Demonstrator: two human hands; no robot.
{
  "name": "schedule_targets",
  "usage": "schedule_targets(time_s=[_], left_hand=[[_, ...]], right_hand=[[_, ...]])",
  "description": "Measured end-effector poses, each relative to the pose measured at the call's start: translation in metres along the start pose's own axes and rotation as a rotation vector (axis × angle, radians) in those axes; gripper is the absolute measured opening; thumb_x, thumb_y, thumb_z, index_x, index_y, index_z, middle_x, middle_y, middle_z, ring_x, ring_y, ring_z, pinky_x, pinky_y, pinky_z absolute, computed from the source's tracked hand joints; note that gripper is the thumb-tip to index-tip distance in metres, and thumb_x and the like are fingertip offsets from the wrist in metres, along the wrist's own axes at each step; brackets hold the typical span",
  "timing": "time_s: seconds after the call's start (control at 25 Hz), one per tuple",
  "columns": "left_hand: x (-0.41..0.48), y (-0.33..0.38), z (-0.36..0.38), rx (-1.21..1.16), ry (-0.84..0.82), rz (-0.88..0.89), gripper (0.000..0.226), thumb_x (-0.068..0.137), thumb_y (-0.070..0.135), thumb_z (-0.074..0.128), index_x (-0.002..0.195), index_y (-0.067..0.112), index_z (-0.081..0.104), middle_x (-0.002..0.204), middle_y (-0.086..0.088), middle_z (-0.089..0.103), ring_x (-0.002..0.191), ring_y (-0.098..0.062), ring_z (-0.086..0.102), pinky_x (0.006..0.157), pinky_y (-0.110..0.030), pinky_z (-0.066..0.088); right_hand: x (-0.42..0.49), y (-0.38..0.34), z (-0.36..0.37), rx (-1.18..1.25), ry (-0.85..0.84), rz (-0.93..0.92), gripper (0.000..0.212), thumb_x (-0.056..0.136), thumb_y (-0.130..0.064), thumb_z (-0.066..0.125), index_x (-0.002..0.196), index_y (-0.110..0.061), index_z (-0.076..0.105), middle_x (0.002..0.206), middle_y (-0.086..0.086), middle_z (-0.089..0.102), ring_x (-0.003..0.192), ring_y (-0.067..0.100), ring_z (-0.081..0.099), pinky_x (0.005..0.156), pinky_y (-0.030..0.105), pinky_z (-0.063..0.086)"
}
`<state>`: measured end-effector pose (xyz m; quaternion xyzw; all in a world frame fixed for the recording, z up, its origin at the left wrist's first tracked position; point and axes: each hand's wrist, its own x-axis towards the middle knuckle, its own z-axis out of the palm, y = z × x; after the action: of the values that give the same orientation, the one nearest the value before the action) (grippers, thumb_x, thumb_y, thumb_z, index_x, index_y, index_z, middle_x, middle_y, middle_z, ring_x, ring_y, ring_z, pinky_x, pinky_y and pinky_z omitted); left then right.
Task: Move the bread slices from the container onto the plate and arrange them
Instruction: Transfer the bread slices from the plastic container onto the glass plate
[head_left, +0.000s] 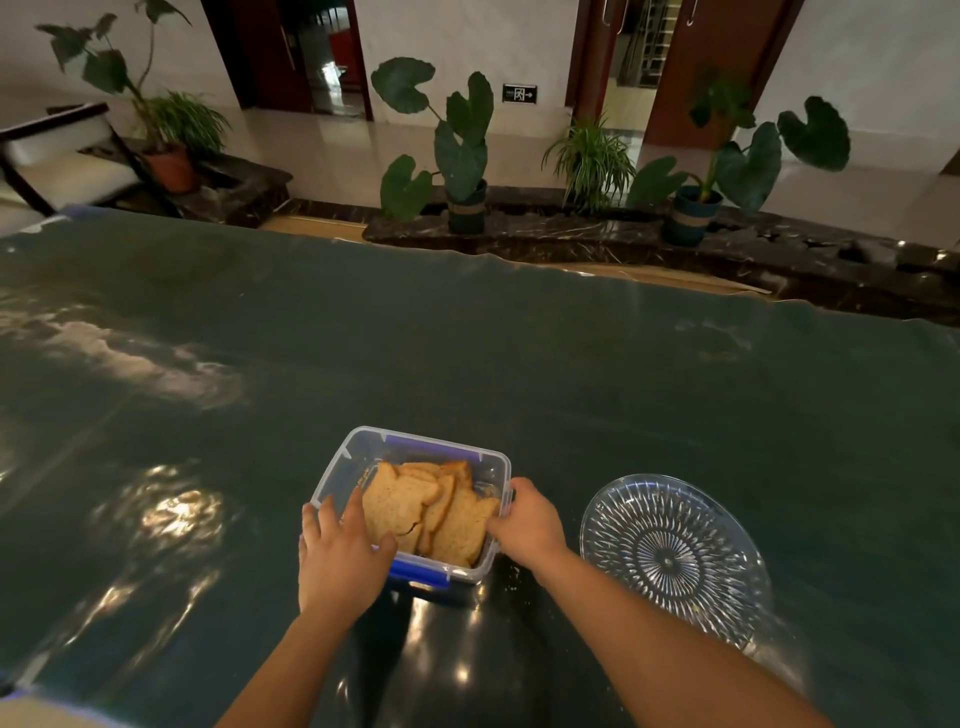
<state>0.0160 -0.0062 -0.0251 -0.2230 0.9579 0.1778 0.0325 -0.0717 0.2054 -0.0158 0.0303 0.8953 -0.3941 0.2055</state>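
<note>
The left hand (340, 553) lies flat over the near-left corner of the clear rectangular plastic container (363, 457), fingers spread and extended along its left wall, thumb hooked over the near rim; it steadies the box rather than closing around anything. The right hand (524, 522) curls over the right wall, fingertips dipping inside against the edge of the nearest slice, though whether it actually pinches that slice cannot be told. Inside, the tan, speckled bread slices (415, 506) lean on each other in a loose overlapping fan, crusts darker brown; about 4 show. A blue clip (420, 571) runs along the container's near side. Just right of the container, apart from it, sits the round cut-glass plate (675, 558), its ribbed starburst pattern radiating from the centre, bare of bread. Everything rests on a glossy dark green table (519, 353) with wrinkled, light-catching covering.
</note>
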Motion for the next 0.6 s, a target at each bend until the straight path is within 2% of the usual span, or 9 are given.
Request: schedule_targets(time_s=[0.16, 0.32, 0.48, 0.6], left_hand=[[-0.007, 0.002, 0.004, -0.048, 0.008, 0.006, 0.081, 0.086, 0.042, 0.057, 0.153, 0.019, 0.016, 0.159, -0.016, 0.012, 0.148, -0.039, 0.0, 0.117, -0.053, 0.022], [-0.016, 0.005, 0.009, -0.284, -0.049, -0.077, 0.092, 0.08, 0.027, 0.067, 0.152, 0.025, 0.01, 0.16, -0.013, 0.006, 0.148, -0.036, 0.005, 0.11, -0.054, 0.033], [-0.028, 0.013, 0.018, -0.332, -0.056, -0.022, 0.089, 0.079, 0.022, 0.066, 0.151, 0.026, 0.014, 0.159, -0.011, 0.011, 0.146, -0.034, 0.011, 0.111, -0.053, 0.031], [-0.022, 0.025, 0.023, -0.36, -0.074, -0.02, 0.086, 0.078, 0.015, 0.062, 0.152, 0.019, 0.017, 0.158, -0.011, 0.016, 0.145, -0.032, 0.012, 0.114, -0.05, 0.027]], right_hand=[[-0.014, 0.014, -0.01, 0.077, -0.028, 0.015, 0.051, 0.076, -0.019, 0.072, 0.121, -0.026, 0.048, 0.102, -0.002, 0.067, 0.09, 0.016, 0.067, 0.079, 0.042, 0.06], [-0.048, 0.04, -0.021, 0.179, -0.036, 0.02, 0.062, 0.071, -0.026, 0.075, 0.124, -0.035, 0.043, 0.097, -0.003, 0.069, 0.088, 0.016, 0.07, 0.076, 0.045, 0.06], [-0.09, 0.066, -0.023, 0.297, -0.01, 0.056, 0.073, 0.064, -0.027, 0.079, 0.118, -0.052, 0.037, 0.093, -0.002, 0.07, 0.085, 0.014, 0.071, 0.074, 0.044, 0.061], [-0.114, 0.083, -0.01, 0.445, -0.04, 0.138, 0.076, 0.064, -0.022, 0.081, 0.108, -0.065, 0.036, 0.098, 0.0, 0.071, 0.087, 0.017, 0.072, 0.065, 0.036, 0.062]])
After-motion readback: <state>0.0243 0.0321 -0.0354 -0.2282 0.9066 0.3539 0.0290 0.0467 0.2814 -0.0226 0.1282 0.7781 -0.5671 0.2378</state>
